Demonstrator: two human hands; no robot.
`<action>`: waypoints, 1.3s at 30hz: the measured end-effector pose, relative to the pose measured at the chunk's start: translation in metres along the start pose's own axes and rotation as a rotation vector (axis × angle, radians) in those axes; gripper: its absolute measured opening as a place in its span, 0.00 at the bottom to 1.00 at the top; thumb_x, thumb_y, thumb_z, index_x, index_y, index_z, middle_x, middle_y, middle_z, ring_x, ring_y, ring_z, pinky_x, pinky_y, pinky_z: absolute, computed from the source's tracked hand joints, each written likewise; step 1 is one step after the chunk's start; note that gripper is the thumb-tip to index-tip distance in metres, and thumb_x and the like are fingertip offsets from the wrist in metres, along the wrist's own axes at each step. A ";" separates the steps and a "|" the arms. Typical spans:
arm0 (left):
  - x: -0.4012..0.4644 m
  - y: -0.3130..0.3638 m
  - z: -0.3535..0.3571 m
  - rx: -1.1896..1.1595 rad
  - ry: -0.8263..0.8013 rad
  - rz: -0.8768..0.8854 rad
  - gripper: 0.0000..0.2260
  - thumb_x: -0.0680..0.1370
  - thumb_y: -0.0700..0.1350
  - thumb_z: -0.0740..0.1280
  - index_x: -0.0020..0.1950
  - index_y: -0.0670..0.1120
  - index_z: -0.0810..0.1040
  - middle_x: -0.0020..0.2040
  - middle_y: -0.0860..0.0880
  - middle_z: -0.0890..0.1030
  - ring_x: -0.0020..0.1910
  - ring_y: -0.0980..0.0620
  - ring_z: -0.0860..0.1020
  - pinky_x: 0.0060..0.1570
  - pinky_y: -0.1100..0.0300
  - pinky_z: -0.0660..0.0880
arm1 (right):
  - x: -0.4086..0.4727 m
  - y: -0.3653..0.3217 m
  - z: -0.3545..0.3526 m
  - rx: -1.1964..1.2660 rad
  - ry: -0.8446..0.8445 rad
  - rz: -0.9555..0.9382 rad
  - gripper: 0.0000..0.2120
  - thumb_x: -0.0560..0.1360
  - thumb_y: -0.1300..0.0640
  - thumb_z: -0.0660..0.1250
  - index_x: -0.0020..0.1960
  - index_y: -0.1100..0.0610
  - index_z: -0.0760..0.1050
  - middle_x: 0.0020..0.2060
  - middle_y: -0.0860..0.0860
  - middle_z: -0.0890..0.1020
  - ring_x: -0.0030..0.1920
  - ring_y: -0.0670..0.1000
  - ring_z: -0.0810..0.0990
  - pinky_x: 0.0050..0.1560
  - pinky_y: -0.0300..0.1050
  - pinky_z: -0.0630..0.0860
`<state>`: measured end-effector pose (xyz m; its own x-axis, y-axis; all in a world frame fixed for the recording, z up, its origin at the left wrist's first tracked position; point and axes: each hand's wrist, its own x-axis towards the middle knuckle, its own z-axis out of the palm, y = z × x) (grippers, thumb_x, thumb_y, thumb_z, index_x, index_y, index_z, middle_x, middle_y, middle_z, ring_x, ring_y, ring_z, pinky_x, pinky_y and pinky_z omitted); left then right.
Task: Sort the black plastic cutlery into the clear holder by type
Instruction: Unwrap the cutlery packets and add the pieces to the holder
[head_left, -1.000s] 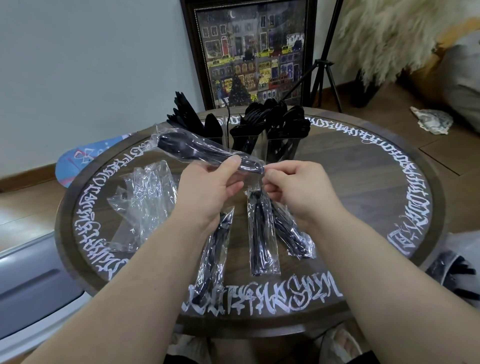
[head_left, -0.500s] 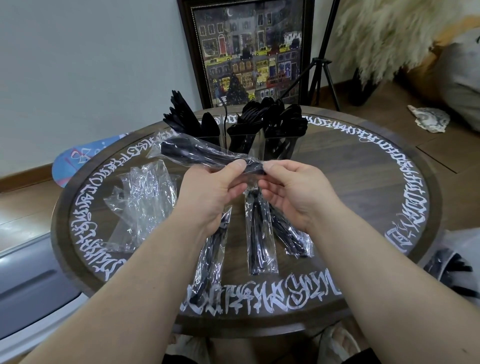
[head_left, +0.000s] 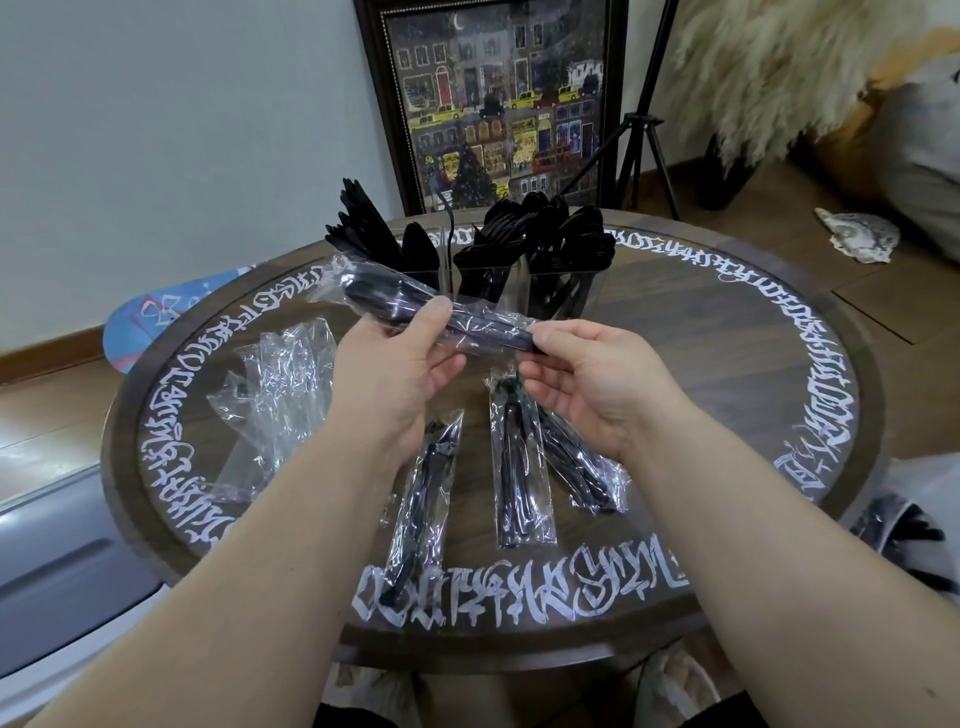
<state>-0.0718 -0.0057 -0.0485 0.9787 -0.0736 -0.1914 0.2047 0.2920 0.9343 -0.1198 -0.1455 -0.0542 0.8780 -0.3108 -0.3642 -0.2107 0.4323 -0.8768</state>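
A wrapped cutlery packet (head_left: 384, 296), black pieces in clear plastic, hangs level above the table. My left hand (head_left: 395, 374) grips its middle with thumb on top. My right hand (head_left: 587, 384) pinches its right end. Behind it stands the clear holder (head_left: 519, 291) with black knives in the left compartment, and forks and spoons in the others. Three more wrapped packets lie near me: one at the left (head_left: 421, 519), one in the middle (head_left: 514, 478), one at the right (head_left: 582, 467) partly under my right wrist.
Empty clear wrappers (head_left: 280, 395) lie crumpled on the left of the round wooden table (head_left: 753, 364) with white lettering. A framed picture (head_left: 498, 104) and a tripod (head_left: 644, 119) stand behind it. A bag with black cutlery (head_left: 904, 530) sits at the right edge.
My left hand has slid further left along the packet, so more wrapper shows between the hands. The packet stays in the air at about the same height.
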 end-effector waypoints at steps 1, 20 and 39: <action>0.000 -0.001 0.001 0.000 -0.011 -0.001 0.04 0.76 0.40 0.69 0.47 0.44 0.75 0.44 0.46 0.83 0.40 0.51 0.82 0.40 0.60 0.80 | 0.000 0.000 0.000 0.006 -0.004 0.004 0.05 0.77 0.64 0.65 0.44 0.59 0.77 0.33 0.54 0.80 0.31 0.47 0.79 0.32 0.37 0.77; 0.021 0.008 -0.033 0.237 0.184 0.168 0.06 0.75 0.43 0.71 0.38 0.50 0.79 0.34 0.54 0.79 0.33 0.56 0.76 0.36 0.58 0.74 | -0.001 -0.012 -0.019 -0.093 0.018 -0.064 0.03 0.74 0.69 0.67 0.45 0.64 0.78 0.35 0.56 0.80 0.34 0.50 0.80 0.36 0.38 0.81; 0.049 0.044 -0.110 0.517 0.671 0.541 0.05 0.68 0.52 0.64 0.39 0.61 0.79 0.33 0.61 0.78 0.37 0.54 0.81 0.46 0.43 0.79 | 0.005 -0.017 -0.038 -0.154 0.148 -0.125 0.05 0.73 0.72 0.67 0.40 0.65 0.78 0.33 0.57 0.79 0.29 0.47 0.80 0.34 0.37 0.80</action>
<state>-0.0140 0.1089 -0.0501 0.7761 0.5456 0.3162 -0.1444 -0.3344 0.9313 -0.1288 -0.1866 -0.0532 0.8313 -0.4789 -0.2820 -0.1774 0.2522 -0.9513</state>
